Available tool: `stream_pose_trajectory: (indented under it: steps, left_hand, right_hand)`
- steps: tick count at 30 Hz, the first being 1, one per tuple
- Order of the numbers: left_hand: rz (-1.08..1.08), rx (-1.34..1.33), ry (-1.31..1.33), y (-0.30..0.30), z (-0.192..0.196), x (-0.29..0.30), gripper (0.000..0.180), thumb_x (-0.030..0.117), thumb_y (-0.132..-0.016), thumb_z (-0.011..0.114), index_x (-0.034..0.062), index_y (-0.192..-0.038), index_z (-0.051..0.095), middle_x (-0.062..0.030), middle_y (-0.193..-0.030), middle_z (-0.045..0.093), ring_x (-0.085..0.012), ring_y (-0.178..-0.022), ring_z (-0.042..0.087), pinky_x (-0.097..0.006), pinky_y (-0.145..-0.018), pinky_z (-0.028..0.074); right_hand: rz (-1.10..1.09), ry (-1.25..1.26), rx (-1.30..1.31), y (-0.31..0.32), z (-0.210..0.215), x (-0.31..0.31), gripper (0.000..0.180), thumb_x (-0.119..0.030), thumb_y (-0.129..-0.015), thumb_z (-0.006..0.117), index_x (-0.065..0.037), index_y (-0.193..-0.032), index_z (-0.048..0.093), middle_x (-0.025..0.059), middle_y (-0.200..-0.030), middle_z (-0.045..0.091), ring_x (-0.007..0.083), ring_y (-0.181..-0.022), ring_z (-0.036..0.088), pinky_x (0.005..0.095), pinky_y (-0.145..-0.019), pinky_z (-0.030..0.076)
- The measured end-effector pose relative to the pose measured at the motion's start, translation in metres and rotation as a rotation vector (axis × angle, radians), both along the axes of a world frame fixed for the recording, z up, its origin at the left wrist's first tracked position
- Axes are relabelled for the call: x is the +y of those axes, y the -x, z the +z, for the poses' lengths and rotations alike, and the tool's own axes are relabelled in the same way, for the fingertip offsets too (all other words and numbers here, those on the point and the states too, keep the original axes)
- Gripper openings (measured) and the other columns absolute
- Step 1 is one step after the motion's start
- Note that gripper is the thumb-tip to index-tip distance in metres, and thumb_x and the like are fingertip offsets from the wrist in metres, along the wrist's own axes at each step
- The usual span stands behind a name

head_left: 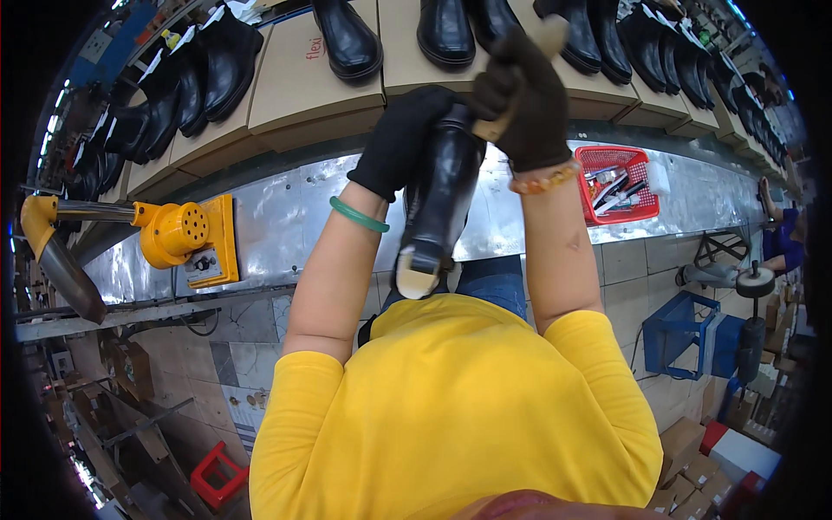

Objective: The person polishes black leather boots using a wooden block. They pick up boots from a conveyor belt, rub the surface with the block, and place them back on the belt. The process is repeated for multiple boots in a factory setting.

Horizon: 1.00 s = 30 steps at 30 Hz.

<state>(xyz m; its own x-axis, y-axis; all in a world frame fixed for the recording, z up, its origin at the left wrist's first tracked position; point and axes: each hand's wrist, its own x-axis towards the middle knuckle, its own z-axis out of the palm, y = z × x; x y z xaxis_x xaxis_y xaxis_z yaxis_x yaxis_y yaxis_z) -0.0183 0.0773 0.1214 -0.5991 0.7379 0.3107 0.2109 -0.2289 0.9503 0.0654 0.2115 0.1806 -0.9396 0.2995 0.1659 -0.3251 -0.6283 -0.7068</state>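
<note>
A glossy black leather boot point(442, 186) is held up over the near edge of the metal bench, its open top with pale lining facing my body. My left hand point(403, 134), in a black knit glove, is closed around the boot's left side near the far end. My right hand point(529, 104), in a dark glove, grips a tan, stick-like tool point(548, 39) close to the boot's far end. The tool is blurred by motion, so its exact kind is unclear. One end of it sticks out above the fist, the other below, beside the boot.
Black boots point(347, 43) stand in rows on brown cardboard boxes point(303, 95) behind the metal bench point(286, 208). A red plastic basket point(617, 184) of small tools sits right. At left is a yellow machine point(178, 234) with a nozzle arm. A red stool point(217, 475) stands lower left.
</note>
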Motion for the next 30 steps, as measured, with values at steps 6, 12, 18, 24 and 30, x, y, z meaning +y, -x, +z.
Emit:
stream_pose_trajectory:
  steps: [6, 12, 18, 24, 30]
  left_hand:
    - [-0.064, 0.019, 0.051, -0.017, 0.008, 0.021, 0.029, 0.019, -0.090, 0.046, -0.0020, -0.103, 0.062, -0.0096, -0.097, 0.064, -0.0162, -0.086, 0.059, -0.028, -0.082, 0.046]
    - [0.125, 0.456, -0.020, -0.037, -0.030, 0.045, 0.029, 0.018, -0.088, 0.047, -0.0004, -0.108, 0.059, -0.0168, -0.105, 0.062, -0.0298, -0.096, 0.060, -0.034, -0.087, 0.045]
    - [0.026, 0.568, 0.253, -0.039, -0.116, 0.003, 0.039, 0.021, -0.087, 0.052, 0.0033, -0.122, 0.051, -0.0175, -0.116, 0.057, -0.0350, -0.100, 0.058, -0.040, -0.090, 0.045]
    - [0.077, 0.463, 0.502, -0.071, -0.152, -0.064, 0.071, 0.043, -0.074, 0.069, 0.0034, -0.129, 0.046, -0.0189, -0.111, 0.059, -0.0342, -0.098, 0.059, -0.039, -0.087, 0.046]
    - [0.064, 0.180, 0.480, -0.083, -0.151, -0.060, 0.080, 0.038, -0.062, 0.081, 0.0044, -0.125, 0.045, -0.0168, -0.115, 0.057, -0.0319, -0.112, 0.053, -0.039, -0.092, 0.044]
  right_hand:
    - [-0.398, -0.605, -0.313, -0.083, -0.056, 0.035, 0.034, -0.023, -0.088, 0.058, 0.001, -0.113, 0.059, 0.0063, -0.087, 0.059, 0.0073, -0.053, 0.050, 0.0210, -0.045, 0.039]
    - [-0.300, -0.376, -0.326, -0.107, -0.065, 0.013, 0.044, -0.020, -0.091, 0.052, -0.001, -0.130, 0.043, 0.0084, -0.102, 0.060, 0.0099, -0.081, 0.060, 0.0215, -0.066, 0.049]
    - [-0.286, -0.095, -0.297, -0.117, -0.083, 0.030, 0.038, -0.022, -0.095, 0.049, -0.001, -0.126, 0.047, 0.0080, -0.106, 0.060, 0.0137, -0.095, 0.059, 0.0261, -0.082, 0.047]
    - [-0.315, -0.028, -0.331, -0.126, -0.108, 0.051, 0.034, -0.022, -0.096, 0.048, -0.002, -0.124, 0.049, 0.0073, -0.107, 0.059, 0.0149, -0.096, 0.058, 0.0288, -0.087, 0.046]
    - [-0.308, 0.212, -0.417, -0.132, -0.115, 0.057, 0.044, -0.042, -0.094, 0.050, -0.004, -0.115, 0.057, 0.0070, -0.105, 0.062, 0.0164, -0.095, 0.059, 0.0297, -0.088, 0.046]
